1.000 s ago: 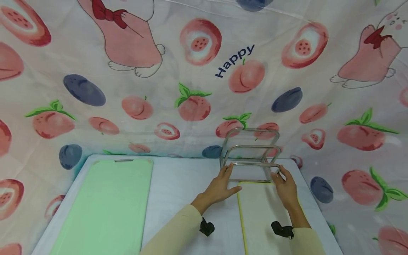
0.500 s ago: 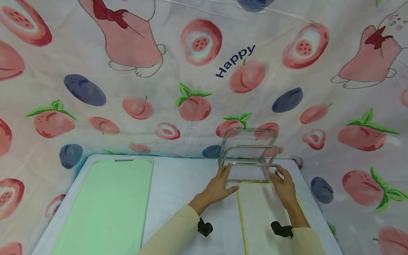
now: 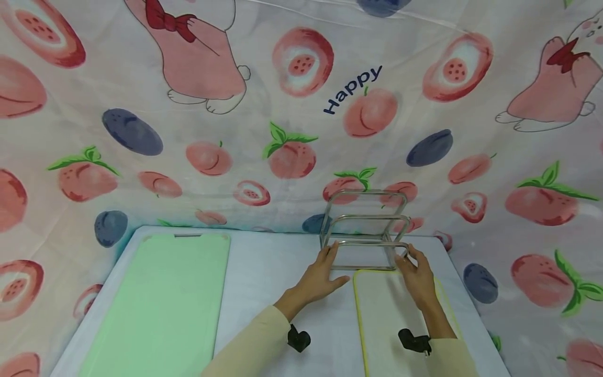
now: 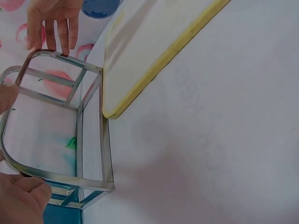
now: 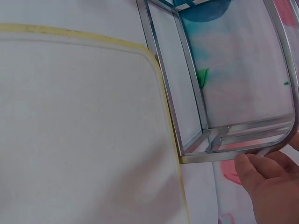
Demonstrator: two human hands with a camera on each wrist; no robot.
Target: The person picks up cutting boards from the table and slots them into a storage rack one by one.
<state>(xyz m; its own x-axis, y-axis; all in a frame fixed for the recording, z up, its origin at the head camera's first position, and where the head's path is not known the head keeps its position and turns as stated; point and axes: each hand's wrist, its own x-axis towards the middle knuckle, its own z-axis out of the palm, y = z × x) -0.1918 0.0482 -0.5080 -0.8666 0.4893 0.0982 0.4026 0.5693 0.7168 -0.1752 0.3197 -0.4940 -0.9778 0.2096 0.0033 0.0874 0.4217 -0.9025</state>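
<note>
One metal rack (image 3: pixel 365 230), two cutting boards and two hands are sharing the bench (image 3: pixel 273 272). The rack is standing upright at the far edge of the bench, right in front of both hands, its three stepped wire loops rising one behind the other toward the printed cloth backdrop (image 3: pixel 301 104), and its long axis is running from one hand across to the other. The left hand (image 3: pixel 320 275) is lying at the rack's left end with fingers nearly straight and the thumb spread out over the bench; its fingertips are touching the lowest, nearest loop, and in the left wrist view they are resting against the frame (image 4: pixel 56 135) rather than wrapping it. The right hand (image 3: pixel 416 275) is sitting at the rack's right end, fingers bent gently, their tips pressing on the corner of the same loop; the right wrist view is showing the fingertips against the bar (image 5: pixel 224 140), not closed around it. The yellow-edged board (image 3: pixel 386 314) is lying flat under the right hand, its far short end just beside the rack's base, its length running back toward the person. The green board (image 3: pixel 165 298) is lying well away to the left of the left hand, pointing the same way.
</note>
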